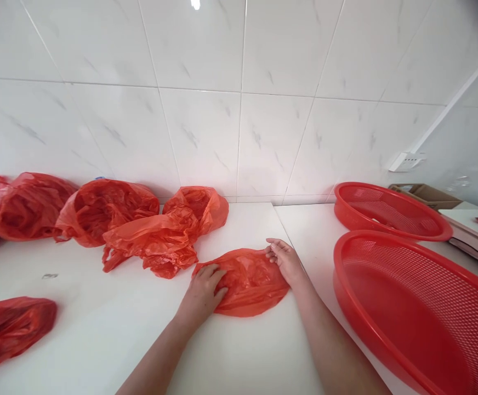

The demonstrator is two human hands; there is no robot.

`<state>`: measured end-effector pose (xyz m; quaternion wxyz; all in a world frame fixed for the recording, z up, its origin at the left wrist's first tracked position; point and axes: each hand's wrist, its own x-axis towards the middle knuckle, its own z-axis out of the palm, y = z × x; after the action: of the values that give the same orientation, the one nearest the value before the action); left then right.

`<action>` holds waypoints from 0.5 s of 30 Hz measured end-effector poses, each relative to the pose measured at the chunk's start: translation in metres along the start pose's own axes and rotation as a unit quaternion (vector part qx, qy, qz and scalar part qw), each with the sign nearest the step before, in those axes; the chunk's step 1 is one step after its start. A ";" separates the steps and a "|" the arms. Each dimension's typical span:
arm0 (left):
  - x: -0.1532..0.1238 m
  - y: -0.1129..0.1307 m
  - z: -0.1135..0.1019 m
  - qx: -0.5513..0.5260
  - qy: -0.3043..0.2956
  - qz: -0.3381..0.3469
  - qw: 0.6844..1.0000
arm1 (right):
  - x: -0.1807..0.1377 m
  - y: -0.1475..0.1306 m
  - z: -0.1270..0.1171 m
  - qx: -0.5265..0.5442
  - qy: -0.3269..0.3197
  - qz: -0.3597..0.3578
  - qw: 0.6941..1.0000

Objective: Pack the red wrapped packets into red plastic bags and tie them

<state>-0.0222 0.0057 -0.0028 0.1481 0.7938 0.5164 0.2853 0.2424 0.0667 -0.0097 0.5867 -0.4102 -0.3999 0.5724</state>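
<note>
A flattened red plastic bag (pixel 252 285) lies on the white counter (pixel 111 329) in front of me. My left hand (pixel 203 291) rests on its left part, fingers curled and pressing into the plastic. My right hand (pixel 285 260) touches the bag's upper right edge with its fingers together, gripping the rim. Both forearms reach in from the bottom of the view.
Several crumpled red bags (pixel 157 233) lie along the tiled wall at the back left, and one more red bag (pixel 9 329) sits at the near left. Two red perforated baskets (pixel 411 307) stand at the right. A cardboard box (pixel 426 193) sits behind them.
</note>
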 end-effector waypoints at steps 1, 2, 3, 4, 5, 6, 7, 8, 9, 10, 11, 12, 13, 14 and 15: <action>-0.001 -0.004 0.001 0.004 -0.004 -0.012 1.000 | 0.001 0.001 -0.002 0.017 0.003 0.002 1.000; -0.001 -0.007 0.002 0.005 -0.004 -0.019 1.000 | 0.002 0.001 -0.005 0.029 0.008 0.002 1.000; -0.002 -0.010 0.002 0.004 -0.004 -0.022 1.000 | 0.003 0.001 -0.007 0.045 0.014 0.002 0.999; -0.003 -0.012 0.001 0.000 -0.002 -0.022 1.000 | 0.004 0.000 -0.010 0.061 0.021 0.001 0.998; -0.005 -0.013 0.000 -0.005 0.002 -0.021 1.000 | 0.004 0.000 -0.013 0.075 0.029 0.000 0.997; -0.006 -0.013 -0.001 -0.012 0.009 -0.018 1.000 | 0.005 -0.001 -0.015 0.089 0.037 -0.002 0.995; -0.006 -0.011 -0.003 -0.018 0.021 -0.012 1.000 | 0.004 -0.003 -0.017 0.107 0.044 -0.004 0.993; -0.005 -0.008 -0.005 -0.024 0.037 -0.004 0.999 | 0.004 -0.004 -0.019 0.127 0.049 -0.005 0.991; -0.004 -0.003 -0.008 -0.030 0.059 0.007 0.998 | 0.003 -0.006 -0.019 0.149 0.051 -0.006 0.988; -0.002 0.004 -0.012 -0.037 0.083 0.019 0.996 | 0.001 -0.007 -0.020 0.169 0.049 -0.007 0.984; 0.000 0.013 -0.016 -0.046 0.108 0.031 0.993 | -0.001 -0.009 -0.020 0.187 0.044 -0.009 0.981; 0.002 0.024 -0.021 -0.062 0.131 0.044 0.988 | -0.002 -0.010 -0.019 0.199 0.037 -0.010 0.979; 0.003 0.036 -0.027 -0.084 0.145 0.055 0.984 | -0.004 -0.011 -0.019 0.207 0.030 -0.011 0.978; 0.001 0.047 -0.033 -0.113 0.156 0.066 0.979 | -0.006 -0.013 -0.019 0.214 0.025 -0.011 0.976; -0.004 0.058 -0.040 -0.153 0.146 0.076 0.974 | -0.007 -0.013 -0.019 0.221 0.022 -0.011 0.975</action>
<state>-0.0052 -0.0248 0.0581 0.1692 0.7482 0.4211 0.4840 0.2648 0.0589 -0.0037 0.6780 -0.2780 -0.2548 0.6309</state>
